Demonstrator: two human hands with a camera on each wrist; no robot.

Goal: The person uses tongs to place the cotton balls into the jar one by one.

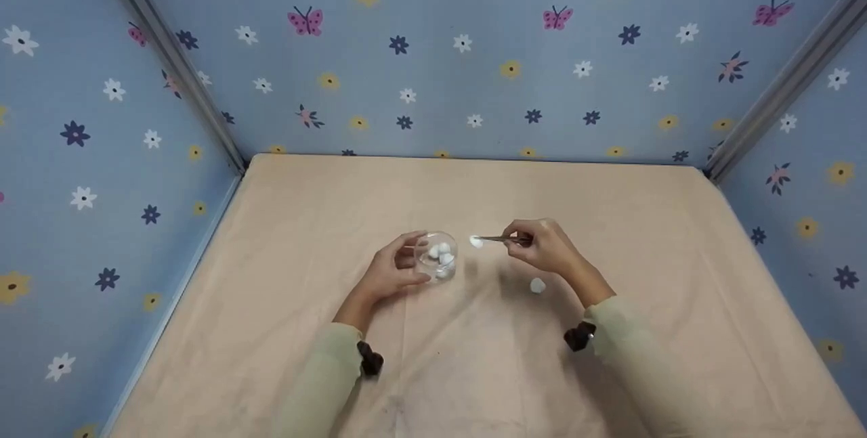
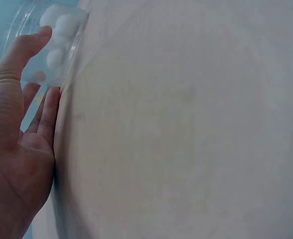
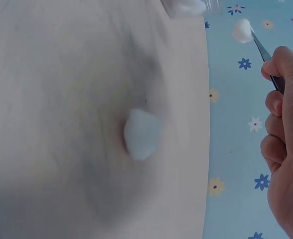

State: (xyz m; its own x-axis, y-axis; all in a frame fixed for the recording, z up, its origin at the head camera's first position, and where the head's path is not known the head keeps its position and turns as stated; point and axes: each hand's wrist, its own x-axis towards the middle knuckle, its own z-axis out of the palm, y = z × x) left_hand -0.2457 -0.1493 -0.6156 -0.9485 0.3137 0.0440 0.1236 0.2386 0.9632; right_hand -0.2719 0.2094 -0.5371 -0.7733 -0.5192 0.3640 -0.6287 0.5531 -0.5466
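My left hand [image 1: 394, 269] holds a clear, round plastic jar [image 1: 421, 263] on the cloth, thumb on the near side and fingers round the far side. Several white cotton balls [image 2: 57, 35] lie inside the jar, seen through its wall in the left wrist view. To the right, my right hand [image 1: 545, 246] grips a pair of metal tweezers [image 1: 498, 239]. Their tips pinch one cotton ball [image 3: 243, 31], held up just right of the jar and apart from it. Another loose cotton ball [image 1: 537, 286] lies on the cloth below the right hand.
A peach cloth [image 1: 325, 201] with slight creases covers the table. Blue panels [image 1: 447, 52] printed with flowers and butterflies stand at the back and both sides, joined by grey metal posts [image 1: 169, 52]. A dark wrist device [image 1: 580, 336] sits on each sleeve.
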